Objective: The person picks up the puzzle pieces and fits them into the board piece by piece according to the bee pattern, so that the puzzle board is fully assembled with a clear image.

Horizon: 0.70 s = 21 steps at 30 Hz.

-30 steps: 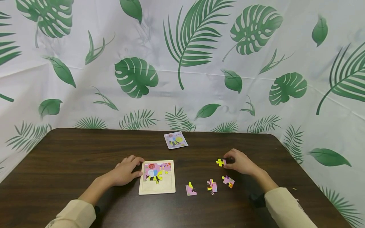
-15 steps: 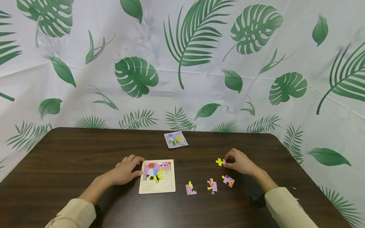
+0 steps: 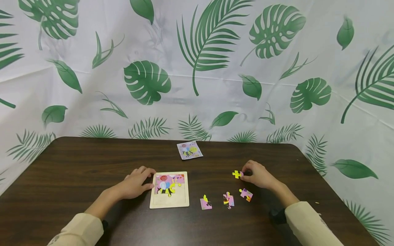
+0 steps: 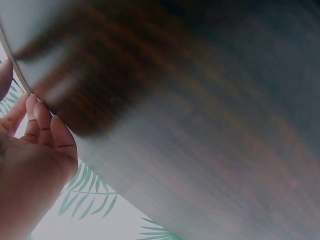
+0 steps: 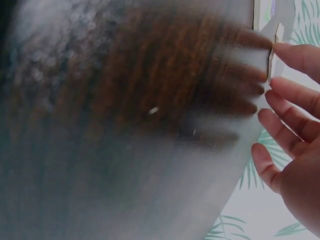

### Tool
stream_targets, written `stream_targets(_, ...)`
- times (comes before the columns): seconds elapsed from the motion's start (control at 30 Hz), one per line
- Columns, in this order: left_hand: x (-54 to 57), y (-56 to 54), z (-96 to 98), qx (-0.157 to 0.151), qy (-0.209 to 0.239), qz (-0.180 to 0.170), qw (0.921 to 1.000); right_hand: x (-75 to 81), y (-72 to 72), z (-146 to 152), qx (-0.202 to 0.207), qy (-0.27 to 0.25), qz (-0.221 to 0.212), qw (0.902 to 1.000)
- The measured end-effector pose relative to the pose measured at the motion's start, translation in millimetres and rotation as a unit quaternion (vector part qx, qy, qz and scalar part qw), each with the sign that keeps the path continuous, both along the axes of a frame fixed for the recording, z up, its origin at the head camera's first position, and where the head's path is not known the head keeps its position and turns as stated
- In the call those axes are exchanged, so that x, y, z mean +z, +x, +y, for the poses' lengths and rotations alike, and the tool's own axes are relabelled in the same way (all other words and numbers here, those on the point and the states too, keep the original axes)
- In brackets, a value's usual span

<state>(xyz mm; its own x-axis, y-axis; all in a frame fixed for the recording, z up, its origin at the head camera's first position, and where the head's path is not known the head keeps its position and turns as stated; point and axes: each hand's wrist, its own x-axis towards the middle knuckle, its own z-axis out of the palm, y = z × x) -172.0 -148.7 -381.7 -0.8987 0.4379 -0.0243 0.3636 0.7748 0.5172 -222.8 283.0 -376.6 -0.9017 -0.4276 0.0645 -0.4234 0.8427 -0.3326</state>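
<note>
A square wooden puzzle board (image 3: pixel 169 202) lies on the table, its upper left part filled with pieces showing part of a bee on pink. My left hand (image 3: pixel 136 183) rests at the board's left side, fingertips right at the rim; in the left wrist view its fingers (image 4: pixel 45 125) line the thin edge. Over to the right, my right hand (image 3: pixel 258 174) pinches a yellow and pink puzzle piece (image 3: pixel 236 174) between thumb and fingers. The right wrist view shows that puzzle piece (image 5: pixel 272 60) edge-on at the fingertips, with the other fingers loosely spread.
Between the board and my right forearm lie three loose pieces: a left puzzle piece (image 3: pixel 206 204), a middle puzzle piece (image 3: pixel 228 200) and a right puzzle piece (image 3: pixel 246 195). A bee picture card (image 3: pixel 189 150) lies near the back edge of the dark wooden table (image 3: pixel 101 160). Behind hangs a leaf-patterned cloth (image 3: pixel 221 99).
</note>
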Motion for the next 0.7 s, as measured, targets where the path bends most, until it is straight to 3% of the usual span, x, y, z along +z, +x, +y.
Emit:
stream_targets(0.37, 1.4, 0.6, -0.4, -0.003, 0.003, 0.001, 1.0000, 2.4, -4.0, -7.4, 0.021, -0.021, -0.001, 0.9996)
stream_targets(0.7, 0.1, -0.1, 0.1, 0.000, -0.001, 0.002, 1.0000, 4.2, -8.0, -31.4, 0.038, -0.032, -0.005, 0.9988)
